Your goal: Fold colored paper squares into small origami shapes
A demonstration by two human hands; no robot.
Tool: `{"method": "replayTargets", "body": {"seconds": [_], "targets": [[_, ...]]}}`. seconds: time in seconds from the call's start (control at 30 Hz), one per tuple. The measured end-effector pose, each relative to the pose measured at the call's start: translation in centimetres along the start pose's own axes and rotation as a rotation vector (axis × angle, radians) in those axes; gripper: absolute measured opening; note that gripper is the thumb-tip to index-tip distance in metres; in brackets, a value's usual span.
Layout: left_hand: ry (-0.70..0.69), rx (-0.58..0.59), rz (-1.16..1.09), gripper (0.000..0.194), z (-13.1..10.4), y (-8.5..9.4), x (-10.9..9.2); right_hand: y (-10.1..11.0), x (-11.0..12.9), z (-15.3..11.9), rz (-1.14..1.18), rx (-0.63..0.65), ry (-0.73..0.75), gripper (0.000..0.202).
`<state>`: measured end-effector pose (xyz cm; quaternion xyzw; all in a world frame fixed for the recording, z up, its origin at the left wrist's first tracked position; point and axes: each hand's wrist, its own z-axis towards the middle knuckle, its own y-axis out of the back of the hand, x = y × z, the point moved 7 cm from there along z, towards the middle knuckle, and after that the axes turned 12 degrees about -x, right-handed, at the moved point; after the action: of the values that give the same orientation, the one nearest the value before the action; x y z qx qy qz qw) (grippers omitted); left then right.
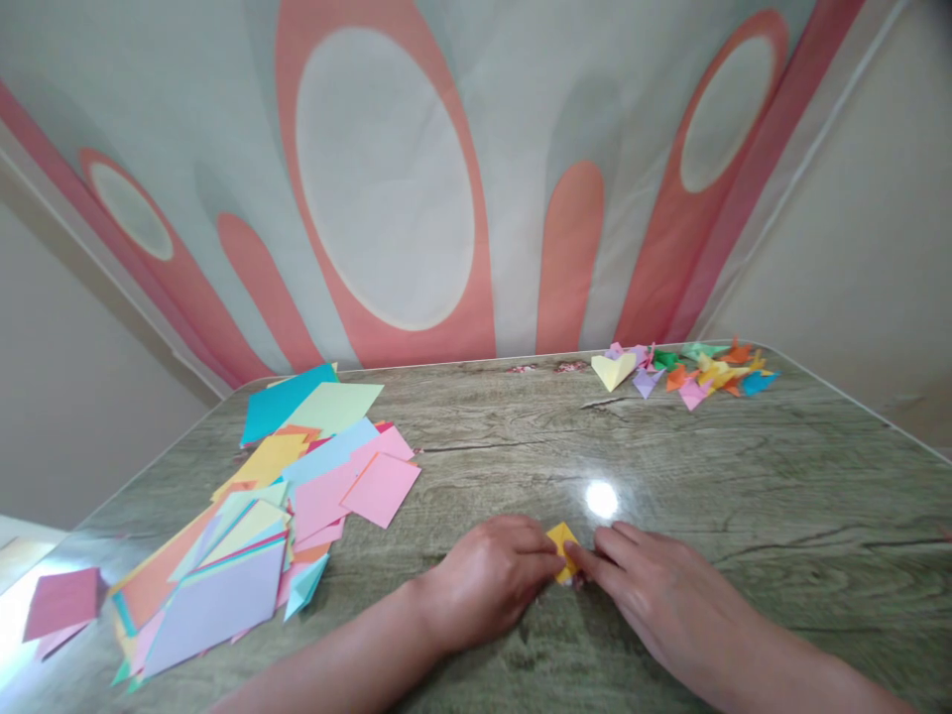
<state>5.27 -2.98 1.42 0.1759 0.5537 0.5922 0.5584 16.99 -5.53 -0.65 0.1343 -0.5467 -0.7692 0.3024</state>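
A small yellow folded paper [563, 536] lies on the table near its front, between my two hands, with crease lines showing on its top. My left hand [497, 573] is closed, its fingertips pressing the paper's left edge. From the other side, my right hand [649, 577] has its index finger and thumb on the paper's right edge, the other fingers curled in. My fingertips partly cover the paper's sides. A small light-blue folded paper piece [305, 587] lies to the left of my left arm.
Coloured paper sheets [223, 605] are spread in a loose pile at the left, with pink paper [382, 488] nearest the middle. Dark pink squares [62, 603] lie at the far left. Several folded paper figures [714, 373] sit at the back right. A patterned backdrop [513, 198] stands behind the wood-grain table [491, 416].
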Motion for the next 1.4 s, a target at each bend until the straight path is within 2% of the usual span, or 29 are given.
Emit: {"method": "replayTargets", "body": {"seconds": [0.13,0.3,0.53,0.77,1.0,1.23,1.4], "targets": [[0.007,-0.022,-0.091,0.025,-0.1,0.6,0.2,-0.2,-0.3,-0.3,0.022,0.033,-0.009,0.036],[0.010,-0.026,-0.093,0.028,0.0,0.8,0.1,-0.2,-0.2,-0.3,-0.005,0.023,0.003,0.041],[-0.029,0.024,0.056,0.024,-0.2,0.1,-0.4,0.0,0.1,-0.3,-0.023,-0.009,0.029,0.040],[-0.052,0.017,0.115,0.026,-0.4,-0.1,-0.6,-0.1,0.3,-0.8,-0.048,-0.040,0.066,0.036],[-0.056,0.053,0.142,0.025,-0.2,0.0,-0.8,-0.4,0.4,-0.6,-0.065,0.009,0.041,0.042],[-0.074,0.059,0.129,0.025,-0.1,-0.1,-1.0,-0.1,-0.2,-0.2,-0.045,-0.018,-0.028,0.040],[-0.062,0.071,0.126,0.028,-0.1,-0.4,-0.9,-0.2,-0.7,0.2,0.011,0.034,-0.070,0.043]]}}
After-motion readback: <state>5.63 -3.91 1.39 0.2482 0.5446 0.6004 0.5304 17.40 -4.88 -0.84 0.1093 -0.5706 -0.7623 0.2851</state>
